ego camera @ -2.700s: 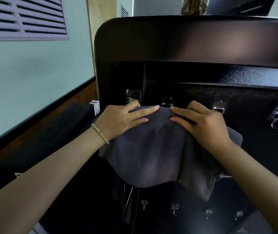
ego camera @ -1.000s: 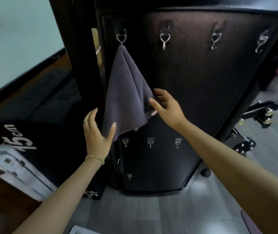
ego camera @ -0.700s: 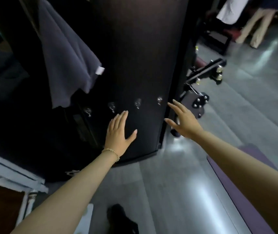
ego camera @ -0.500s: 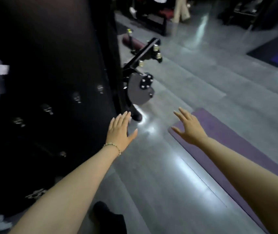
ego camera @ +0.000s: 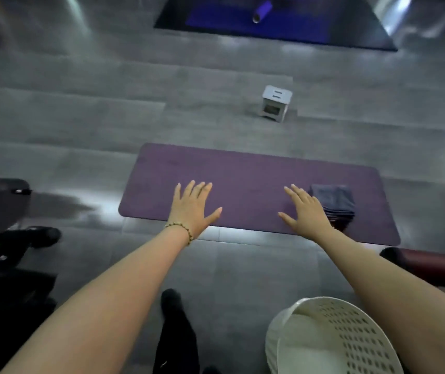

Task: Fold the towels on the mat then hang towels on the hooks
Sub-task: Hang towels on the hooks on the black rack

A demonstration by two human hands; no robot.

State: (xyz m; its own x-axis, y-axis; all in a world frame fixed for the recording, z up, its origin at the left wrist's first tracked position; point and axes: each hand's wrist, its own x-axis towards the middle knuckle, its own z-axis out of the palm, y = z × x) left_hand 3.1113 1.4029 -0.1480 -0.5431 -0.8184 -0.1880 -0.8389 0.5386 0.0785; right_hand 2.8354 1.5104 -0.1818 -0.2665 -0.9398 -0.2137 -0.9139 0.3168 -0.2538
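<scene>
Reaching out with left hand [ego camera: 192, 209] and right hand [ego camera: 305, 211], both spread flat and holding nothing. Eyeing a folded stack of towels [ego camera: 334, 204] lying on the purple mat's [ego camera: 232, 171] right end. Probably soft, light, floppy; likely pinching the top towel by its edge.

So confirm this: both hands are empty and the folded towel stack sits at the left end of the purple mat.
Wrong end. In the head view the towel stack sits at the right end of the purple mat, beside the right hand. Both hands, including the left hand, are indeed empty.
</scene>
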